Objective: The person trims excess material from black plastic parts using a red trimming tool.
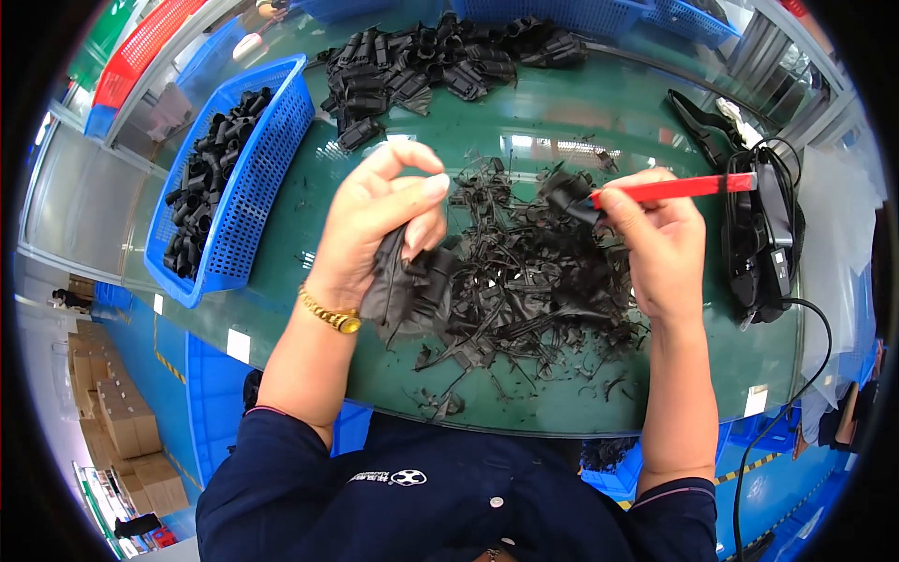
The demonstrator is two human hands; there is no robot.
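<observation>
My left hand [386, 201] is curled, its fingers closed around a limp black rubber-like piece [398, 292] that hangs below the palm. A gold watch sits on that wrist. In my right hand [667, 245] is a flat red-handled tool [688, 188], held between thumb and fingers with its tip toward the left. Beside that tip is a dark, tube-like black part [569, 195], blurred; I cannot tell whether the tool or the fingers carry it. Under both hands spreads a heap of black scraps [524, 290], thin strips and flaps.
A blue basket [272, 173] of short black tubular parts stands at the left. More black moulded parts [412, 70] lie along the back of the green table [375, 384]. At the right are a black device [763, 234] and its cable [796, 393].
</observation>
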